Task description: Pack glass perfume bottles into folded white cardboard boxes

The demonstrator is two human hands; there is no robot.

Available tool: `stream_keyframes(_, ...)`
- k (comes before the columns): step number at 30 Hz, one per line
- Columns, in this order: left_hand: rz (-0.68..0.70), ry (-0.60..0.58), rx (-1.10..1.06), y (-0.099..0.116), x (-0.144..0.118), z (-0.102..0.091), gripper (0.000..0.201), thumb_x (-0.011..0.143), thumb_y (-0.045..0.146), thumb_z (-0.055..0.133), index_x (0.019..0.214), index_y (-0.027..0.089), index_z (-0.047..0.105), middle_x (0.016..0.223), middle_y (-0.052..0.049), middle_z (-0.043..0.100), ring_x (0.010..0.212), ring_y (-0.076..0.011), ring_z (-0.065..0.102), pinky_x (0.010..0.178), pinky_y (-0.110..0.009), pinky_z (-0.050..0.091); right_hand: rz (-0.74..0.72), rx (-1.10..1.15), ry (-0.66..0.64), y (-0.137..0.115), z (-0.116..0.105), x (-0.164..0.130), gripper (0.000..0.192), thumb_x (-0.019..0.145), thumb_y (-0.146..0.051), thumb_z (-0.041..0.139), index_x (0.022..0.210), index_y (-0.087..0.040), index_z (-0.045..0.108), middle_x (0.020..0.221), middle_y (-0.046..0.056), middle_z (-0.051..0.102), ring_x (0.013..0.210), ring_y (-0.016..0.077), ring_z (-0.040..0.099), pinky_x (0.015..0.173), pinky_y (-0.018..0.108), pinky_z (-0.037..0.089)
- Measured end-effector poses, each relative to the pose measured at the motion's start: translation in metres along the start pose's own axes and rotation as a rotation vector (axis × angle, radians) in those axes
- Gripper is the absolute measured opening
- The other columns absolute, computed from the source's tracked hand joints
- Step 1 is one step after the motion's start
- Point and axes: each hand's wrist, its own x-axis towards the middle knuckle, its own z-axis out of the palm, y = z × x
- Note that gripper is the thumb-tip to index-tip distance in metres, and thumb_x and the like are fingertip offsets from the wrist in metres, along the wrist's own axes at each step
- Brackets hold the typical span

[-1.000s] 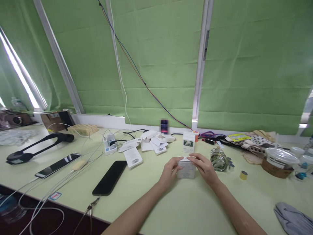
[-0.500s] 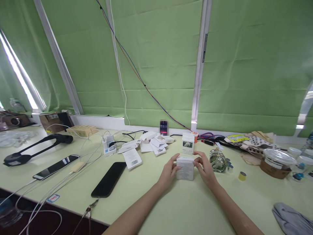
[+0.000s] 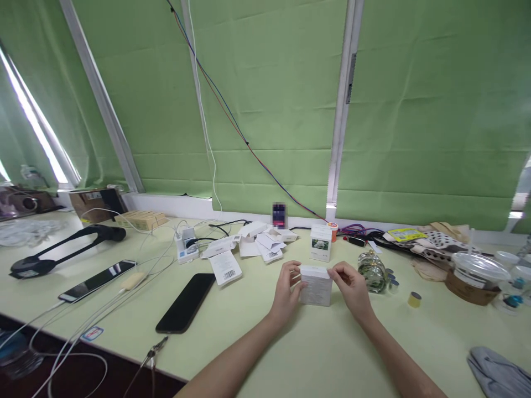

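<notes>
Small white box (image 3: 316, 286) mid-counter, well in from the near edge, resting on the pale green counter (image 3: 323, 354). Left hand (image 3: 287, 289) and right hand (image 3: 352, 288) pinch its sides. Glass jar (image 3: 372, 271) just beside the right hand; black phone (image 3: 186, 302) toward the left edge.

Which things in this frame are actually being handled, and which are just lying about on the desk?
Being handled:
small white box, gripped by left hand and right hand

Lying about:
second box with flower picture
glass bottle
black phone
loose barcode papers
yellow tape roll
lidded cup
grey cloth
</notes>
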Motion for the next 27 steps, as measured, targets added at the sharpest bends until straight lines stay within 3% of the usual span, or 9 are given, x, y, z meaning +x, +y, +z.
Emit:
stream_keyframes(9,-0.035,0.000,-0.039,0.003,0.001,0.000,0.018,0.080,0.018,0.057,0.096,0.022,0.051,0.117,-0.006,0.046,0.107,-0.0198,0.053,0.085,-0.034,0.051,-0.035,-0.131,-0.004,0.005,-0.003,0.002,0.028,0.089,-0.043,0.049,0.072,-0.022,0.053,0.067,0.000,0.053,0.058,0.0152,0.048,0.056,0.028,0.038)
stream_keyframes(18,-0.007,-0.031,-0.072,0.007,0.004,-0.002,0.012,0.082,0.023,0.058,0.093,0.021,0.057,0.113,-0.006,0.047,0.107,-0.0200,0.052,0.087,-0.034,0.051,0.094,-0.143,-0.033,-0.003,-0.001,-0.002,0.025,0.091,-0.044,0.046,0.075,-0.024,0.047,0.050,-0.005,0.051,0.047,0.0149,0.053,0.055,0.027,0.041)
stream_keyframes(27,0.002,-0.023,-0.078,0.004,0.004,-0.001,0.013,0.081,0.020,0.058,0.093,0.021,0.054,0.111,-0.005,0.049,0.104,-0.0195,0.054,0.086,-0.034,0.051,-0.074,-0.298,-0.026,-0.005,-0.004,0.000,0.030,0.093,-0.044,0.039,0.072,-0.024,0.046,0.056,-0.003,0.051,0.048,0.0137,0.051,0.054,0.027,0.042)
